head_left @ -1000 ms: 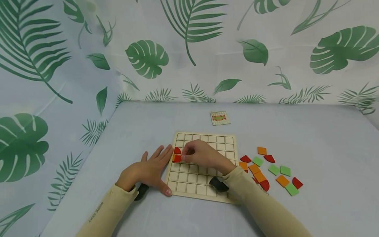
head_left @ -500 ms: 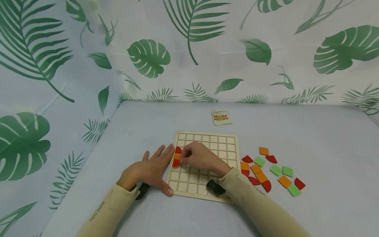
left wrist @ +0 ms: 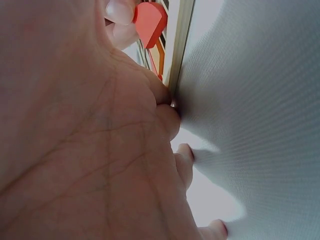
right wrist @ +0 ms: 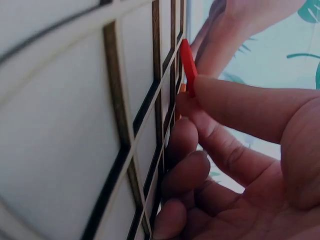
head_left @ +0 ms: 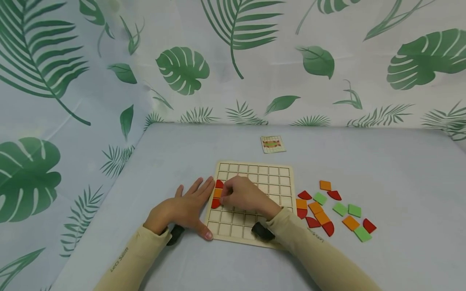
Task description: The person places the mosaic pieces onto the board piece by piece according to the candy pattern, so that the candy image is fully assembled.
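While the left hand (head_left: 185,210) lies splayed along the left edge of the wooden grid board (head_left: 233,240), apparently to brace it, the right hand (head_left: 247,196) in the head view pinches a red quarter-circle tile (head_left: 216,203) at the board's left column. Just beyond it, an orange square tile (head_left: 217,193) and a second red quarter-circle (head_left: 219,184) occupy the same column. Past the far edge lies a pattern card (head_left: 273,144), probably set there to keep its printed design in sight; loose green squares (head_left: 340,209), with red and orange pieces among them, sit to the right, presumably for easy reach.

From the left wrist, the palm fills much of the frame, fingers apart, one seemingly against the board's rim. The pinched tile shows just inside that rim.

At the right wrist, thumb and forefinger grip that tile, tilted to the grid; the other fingers curl close to the board, though whether they touch it I cannot tell.
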Demonstrator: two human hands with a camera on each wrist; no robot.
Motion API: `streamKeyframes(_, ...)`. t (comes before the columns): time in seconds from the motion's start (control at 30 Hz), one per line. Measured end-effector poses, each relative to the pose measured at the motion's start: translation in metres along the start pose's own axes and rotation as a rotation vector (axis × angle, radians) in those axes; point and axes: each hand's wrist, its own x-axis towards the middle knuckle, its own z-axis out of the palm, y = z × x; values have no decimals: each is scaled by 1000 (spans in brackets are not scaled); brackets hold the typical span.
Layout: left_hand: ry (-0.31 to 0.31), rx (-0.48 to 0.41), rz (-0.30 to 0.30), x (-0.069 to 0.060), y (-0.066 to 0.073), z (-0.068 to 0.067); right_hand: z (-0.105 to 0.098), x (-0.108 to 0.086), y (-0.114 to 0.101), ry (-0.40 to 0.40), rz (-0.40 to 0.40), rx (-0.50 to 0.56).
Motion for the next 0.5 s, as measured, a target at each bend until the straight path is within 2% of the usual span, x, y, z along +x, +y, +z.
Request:
streamKeyframes(0.3,0,3,-3,0,0,0,2,-1,-4,12,16,-16)
streamKeyframes(0.5,-1,-1,-2,0,-1,0,2,-1,-3,10,-7,-31)
